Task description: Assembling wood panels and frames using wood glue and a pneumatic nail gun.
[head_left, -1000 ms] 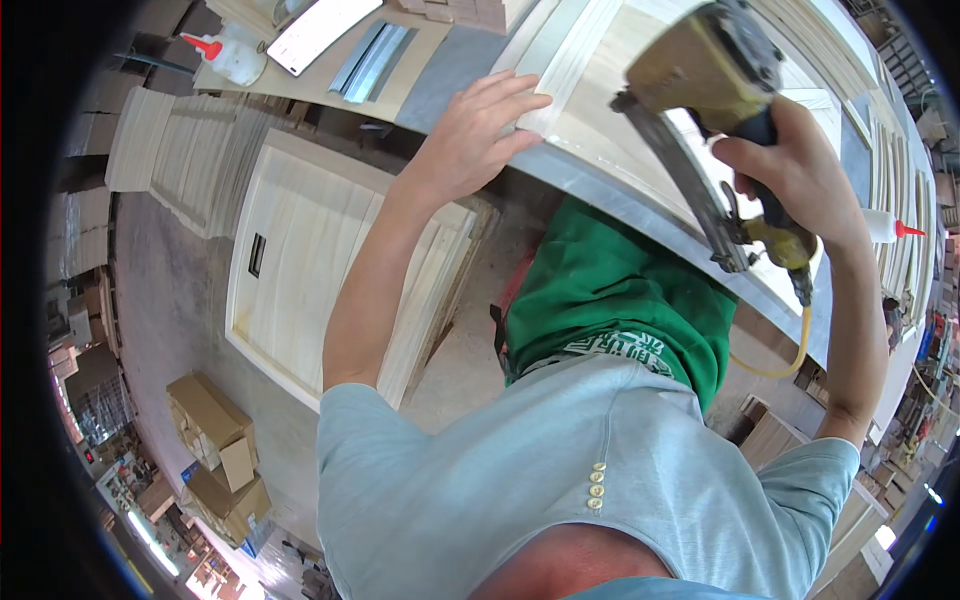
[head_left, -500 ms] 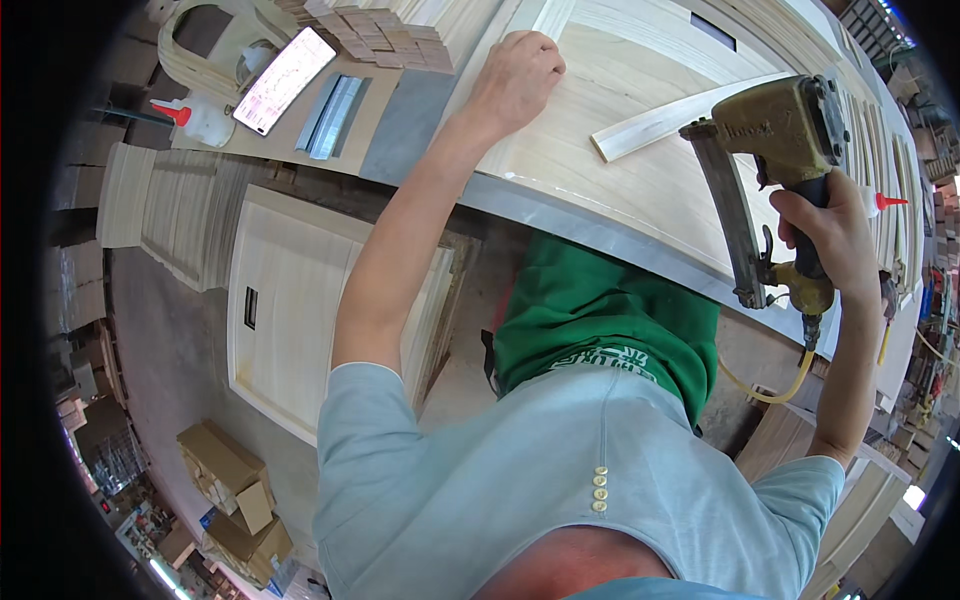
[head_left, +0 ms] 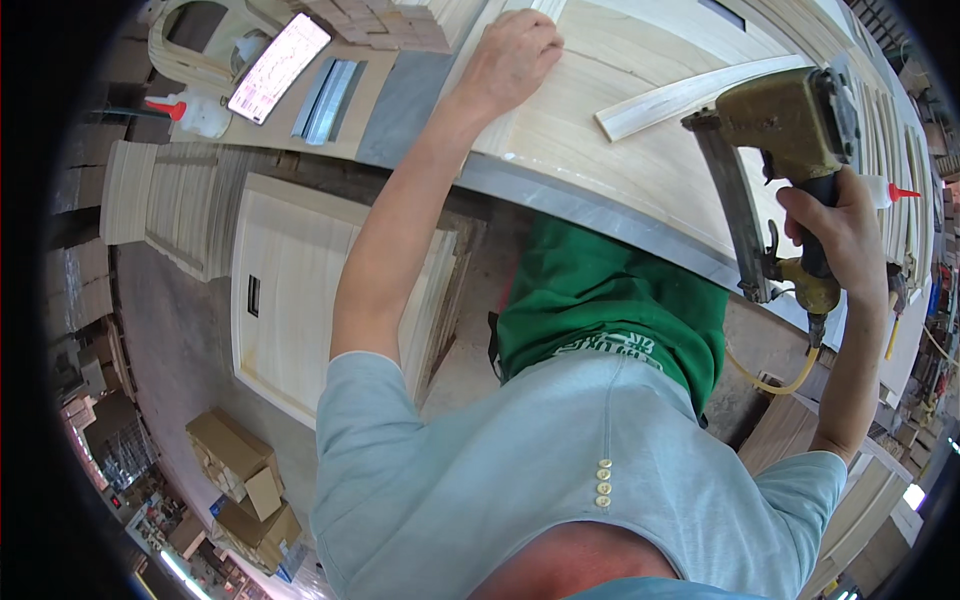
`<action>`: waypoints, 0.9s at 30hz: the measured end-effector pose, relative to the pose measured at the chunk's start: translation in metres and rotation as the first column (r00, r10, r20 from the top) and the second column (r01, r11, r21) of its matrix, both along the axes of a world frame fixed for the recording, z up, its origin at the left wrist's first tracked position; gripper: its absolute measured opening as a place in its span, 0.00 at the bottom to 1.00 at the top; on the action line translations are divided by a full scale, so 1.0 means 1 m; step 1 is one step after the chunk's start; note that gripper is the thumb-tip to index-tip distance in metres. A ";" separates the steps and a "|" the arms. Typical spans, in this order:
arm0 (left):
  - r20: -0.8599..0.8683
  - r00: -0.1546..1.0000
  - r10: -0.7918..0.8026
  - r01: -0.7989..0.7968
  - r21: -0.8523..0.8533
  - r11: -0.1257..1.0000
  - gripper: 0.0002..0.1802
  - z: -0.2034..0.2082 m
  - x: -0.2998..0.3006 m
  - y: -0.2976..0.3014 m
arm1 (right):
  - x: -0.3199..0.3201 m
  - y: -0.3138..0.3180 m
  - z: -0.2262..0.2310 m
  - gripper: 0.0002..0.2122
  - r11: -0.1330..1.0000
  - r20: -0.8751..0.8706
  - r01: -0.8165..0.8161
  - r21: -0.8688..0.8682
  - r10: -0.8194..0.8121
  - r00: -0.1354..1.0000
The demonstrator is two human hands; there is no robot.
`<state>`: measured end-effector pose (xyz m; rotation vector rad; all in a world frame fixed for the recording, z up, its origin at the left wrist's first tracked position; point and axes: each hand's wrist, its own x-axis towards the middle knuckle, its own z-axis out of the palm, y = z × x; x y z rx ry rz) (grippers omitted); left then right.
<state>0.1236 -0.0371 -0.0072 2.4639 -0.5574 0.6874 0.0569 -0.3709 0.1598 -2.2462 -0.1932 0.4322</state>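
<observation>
A pale wooden panel lies on the workbench in front of me. My left hand is closed over its left border, fingers curled down on a light wooden strip; the fingertips are hidden. In my right hand is a brass-coloured pneumatic nail gun, gripped by its dark handle and held above the panel's right part. From its base runs a yellow air hose. A loose wooden slat lies slantwise on the panel, partly behind the gun.
Left on the bench are a phone, metal staple or nail strips, a red-tipped glue bottle and stacked wood blocks. Another glue bottle stands beyond my right hand. Finished-looking panels and cardboard boxes occupy the floor at left.
The whole view has shifted slightly, with the bench sitting higher in the picture. Both hands keep nearly the same pose and hold, and the slat stays on the panel.
</observation>
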 end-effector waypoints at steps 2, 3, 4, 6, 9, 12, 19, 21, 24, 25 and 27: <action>-0.059 0.998 -0.010 0.008 -0.033 0.999 0.08 0.012 -0.013 0.004 | 0.000 -0.002 0.001 0.10 1.000 -0.009 0.010 -0.018 -0.010 1.000; -0.108 0.994 -0.019 0.012 -0.063 0.998 0.09 0.022 -0.026 0.008 | 0.000 -0.002 0.003 0.11 0.999 -0.009 0.017 -0.032 -0.018 1.000; -0.156 0.987 -0.033 0.019 -0.094 0.995 0.10 0.026 -0.038 0.012 | 0.002 -0.001 0.003 0.11 0.998 -0.008 0.029 -0.047 -0.029 1.000; -0.189 0.982 -0.022 0.009 -0.066 0.998 0.11 0.029 -0.077 0.025 | 0.003 0.004 0.004 0.12 0.999 -0.002 0.012 -0.048 -0.012 1.000; -0.242 0.970 -0.008 0.000 -0.036 0.999 0.13 0.029 -0.115 0.033 | 0.002 0.020 0.005 0.12 0.998 0.019 -0.020 -0.058 0.021 1.000; -0.279 0.960 -0.005 -0.003 -0.028 1.000 0.15 0.027 -0.128 0.034 | 0.011 0.047 0.003 0.13 0.987 0.029 -0.158 -0.023 0.158 0.987; -0.171 0.985 0.013 -0.007 0.035 0.999 0.14 0.012 -0.128 0.033 | 0.012 0.111 -0.007 0.13 0.938 0.005 -0.345 -0.016 0.345 0.939; -0.165 0.986 0.013 -0.009 0.029 1.000 0.14 0.011 -0.128 0.034 | 0.009 0.122 -0.006 0.13 0.924 -0.005 -0.380 -0.048 0.380 0.925; -0.158 0.987 0.010 -0.008 0.017 1.000 0.14 0.008 -0.128 0.033 | 0.006 0.131 -0.006 0.13 0.896 -0.078 -0.439 -0.072 0.434 0.898; -0.153 0.988 0.016 -0.013 0.016 1.000 0.14 0.008 -0.128 0.032 | 0.006 0.132 -0.009 0.13 0.895 -0.080 -0.440 -0.076 0.434 0.897; -0.145 0.989 0.023 -0.021 0.017 1.000 0.13 0.010 -0.128 0.031 | 0.006 0.132 -0.015 0.12 0.888 -0.056 -0.456 -0.051 0.454 0.889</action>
